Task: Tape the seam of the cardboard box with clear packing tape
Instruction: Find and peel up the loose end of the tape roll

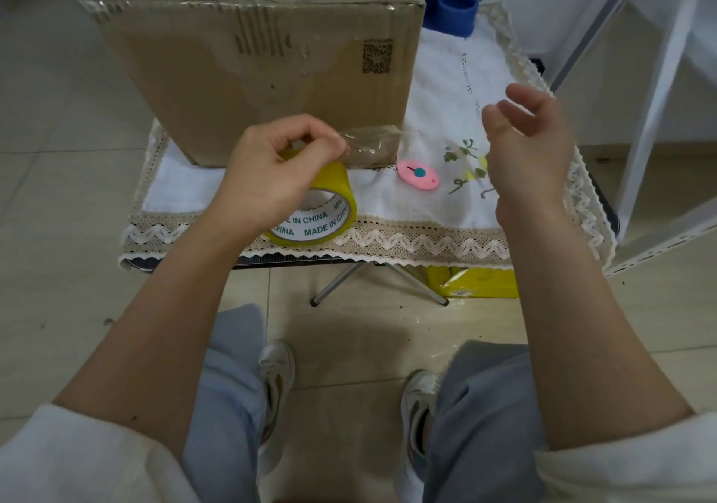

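Tape roll (324,207) half hidden under left hand (267,176).

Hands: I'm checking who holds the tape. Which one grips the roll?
The left hand grips the yellowish tape roll, fingers curled over its top. The right hand hangs open and empty above the tablecloth.

1 cardboard box (252,60) at upper centre. 1 tape roll (322,207) at centre, with 1 loose strip of clear tape (374,145) beside it. 1 pink cutter (418,174) right of centre. 2 hands: left hand (271,176), right hand (523,153). 2 shoes (276,374) at the bottom. 1 yellow package (477,281) below the table.
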Available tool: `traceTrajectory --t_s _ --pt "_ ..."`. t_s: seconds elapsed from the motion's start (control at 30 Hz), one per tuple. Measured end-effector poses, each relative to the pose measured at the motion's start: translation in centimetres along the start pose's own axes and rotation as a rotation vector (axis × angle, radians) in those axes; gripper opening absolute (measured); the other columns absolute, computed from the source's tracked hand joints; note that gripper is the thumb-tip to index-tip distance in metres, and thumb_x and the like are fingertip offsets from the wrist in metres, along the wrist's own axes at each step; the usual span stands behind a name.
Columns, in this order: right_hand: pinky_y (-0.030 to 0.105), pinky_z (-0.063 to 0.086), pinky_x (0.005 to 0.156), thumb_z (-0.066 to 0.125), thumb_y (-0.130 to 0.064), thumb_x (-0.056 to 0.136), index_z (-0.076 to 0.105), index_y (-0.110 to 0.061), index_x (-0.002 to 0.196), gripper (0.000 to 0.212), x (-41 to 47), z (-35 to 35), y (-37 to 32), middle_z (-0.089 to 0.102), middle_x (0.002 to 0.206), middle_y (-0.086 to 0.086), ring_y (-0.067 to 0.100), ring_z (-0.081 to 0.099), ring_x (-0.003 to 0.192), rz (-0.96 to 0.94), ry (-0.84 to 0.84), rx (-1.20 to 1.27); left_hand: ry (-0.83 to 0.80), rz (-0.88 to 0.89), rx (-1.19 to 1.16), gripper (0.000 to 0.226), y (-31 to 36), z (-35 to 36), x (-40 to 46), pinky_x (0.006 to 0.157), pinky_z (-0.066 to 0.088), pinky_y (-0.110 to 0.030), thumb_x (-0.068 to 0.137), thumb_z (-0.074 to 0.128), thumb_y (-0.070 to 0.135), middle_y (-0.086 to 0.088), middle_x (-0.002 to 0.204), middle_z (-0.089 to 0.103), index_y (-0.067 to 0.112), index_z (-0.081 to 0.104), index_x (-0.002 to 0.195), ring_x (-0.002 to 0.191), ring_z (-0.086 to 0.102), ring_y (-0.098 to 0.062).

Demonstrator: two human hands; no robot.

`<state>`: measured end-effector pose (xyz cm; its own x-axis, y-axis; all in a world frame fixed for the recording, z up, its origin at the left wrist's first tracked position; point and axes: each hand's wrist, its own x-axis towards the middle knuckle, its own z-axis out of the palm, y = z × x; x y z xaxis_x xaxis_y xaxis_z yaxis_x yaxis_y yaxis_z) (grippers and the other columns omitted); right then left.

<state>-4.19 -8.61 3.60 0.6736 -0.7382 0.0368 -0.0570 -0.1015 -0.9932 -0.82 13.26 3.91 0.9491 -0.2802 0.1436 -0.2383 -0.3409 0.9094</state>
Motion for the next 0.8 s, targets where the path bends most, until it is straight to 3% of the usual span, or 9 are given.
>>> traceTrajectory --t_s 0.07,0.2,0.3,0.4,0.47,0.53,0.63,0.7,0.8 --pt "0.028 0.056 0.083 0.063 -0.027 0.091 0.059 -0.030 0.109 0.018 -0.2 0.0 0.0 0.063 0.105 -0.014 -0.002 0.061 0.087 -0.057 0.059 -0.034 0.010 -0.003 -0.013 0.018 0.0 0.0 0.0 0.084 0.050 -0.016 0.092 0.063 0.018 0.011 0.085 0.074 0.026 0.072 0.079 0.086 0.065 -0.001" --pt "0.015 0.045 0.070 0.063 -0.030 0.092 0.062 -0.023 0.091 0.007 -1.9 1.3 -0.3 0.059 0.080 -0.016 -0.003 0.051 0.070 -0.271 0.022 -0.047 0.000 -0.005 -0.011 0.018 0.0 0.2 0.0 0.087 0.050 -0.019 0.093 0.062 0.018 0.008 0.088 0.074 0.026 0.072 0.080 0.092 0.067 -0.007" --pt "0.022 0.042 0.064 0.061 -0.027 0.094 0.056 -0.021 0.084 0.013 -3.2 1.8 -0.8 0.053 0.074 -0.013 0.004 0.047 0.067 -0.475 0.076 0.017 0.014 -0.008 -0.042 0.022 0.3 0.3 0.1 0.078 0.046 -0.006 0.095 0.057 0.014 0.015 0.086 0.072 0.023 0.072 0.082 0.084 0.063 0.009" --pt "0.030 0.044 0.065 0.060 -0.027 0.095 0.059 -0.024 0.088 0.008 -4.1 2.1 -0.7 0.057 0.076 -0.011 0.015 0.054 0.071 -0.651 -0.019 -0.074 0.022 0.006 -0.071 0.028 0.1 0.3 0.0 0.080 0.048 -0.010 0.094 0.056 0.011 0.015 0.091 0.073 0.029 0.072 0.081 0.088 0.062 0.006" --pt "0.028 0.046 0.071 0.057 -0.035 0.095 0.064 -0.027 0.099 0.012 -4.1 2.5 -0.2 0.061 0.086 -0.009 0.016 0.057 0.083 -0.615 -0.098 -0.208 0.007 0.029 -0.069 0.027 -0.1 0.3 -0.1 0.079 0.048 -0.011 0.092 0.059 0.011 0.017 0.090 0.072 0.033 0.072 0.083 0.088 0.062 0.004" --pt "0.014 0.044 0.078 0.050 -0.036 0.097 0.065 -0.028 0.110 0.021 -3.8 2.6 0.1 0.061 0.098 -0.010 0.002 0.055 0.092 -0.486 -0.141 -0.246 0.001 0.045 -0.055 0.023 -0.2 0.5 -0.2 0.074 0.045 -0.009 0.091 0.061 0.011 0.018 0.086 0.070 0.030 0.073 0.087 0.080 0.059 0.008" --pt "0.001 0.038 0.073 0.043 -0.026 0.089 0.063 -0.031 0.113 0.033 -3.3 2.4 0.0 0.058 0.104 -0.008 -0.013 0.051 0.083 -0.296 -0.236 -0.184 0.029 0.062 -0.067 0.021 -0.3 0.6 -0.1 0.076 0.045 -0.011 0.089 0.062 0.013 0.018 0.087 0.071 0.031 0.073 0.087 0.082 0.059 0.006" --pt "0.006 0.041 0.067 0.041 -0.025 0.079 0.063 -0.033 0.110 0.039 -3.1 2.3 -0.2 0.059 0.101 -0.008 -0.008 0.052 0.076 -0.243 -0.271 -0.162 0.051 0.054 -0.090 0.023 -0.4 0.6 0.0 0.077 0.046 -0.011 0.087 0.062 0.014 0.020 0.085 0.071 0.034 0.073 0.084 0.083 0.059 0.004" --pt "0.018 0.050 0.063 0.046 -0.021 0.082 0.067 -0.030 0.101 0.030 -3.1 2.3 -0.4 0.065 0.090 -0.007 0.007 0.059 0.077 -0.178 -0.289 -0.087 0.071 0.042 -0.103 0.019 -0.6 0.6 0.1 0.076 0.046 -0.013 0.088 0.066 0.017 0.023 0.080 0.070 0.033 0.072 0.083 0.079 0.059 0.005"
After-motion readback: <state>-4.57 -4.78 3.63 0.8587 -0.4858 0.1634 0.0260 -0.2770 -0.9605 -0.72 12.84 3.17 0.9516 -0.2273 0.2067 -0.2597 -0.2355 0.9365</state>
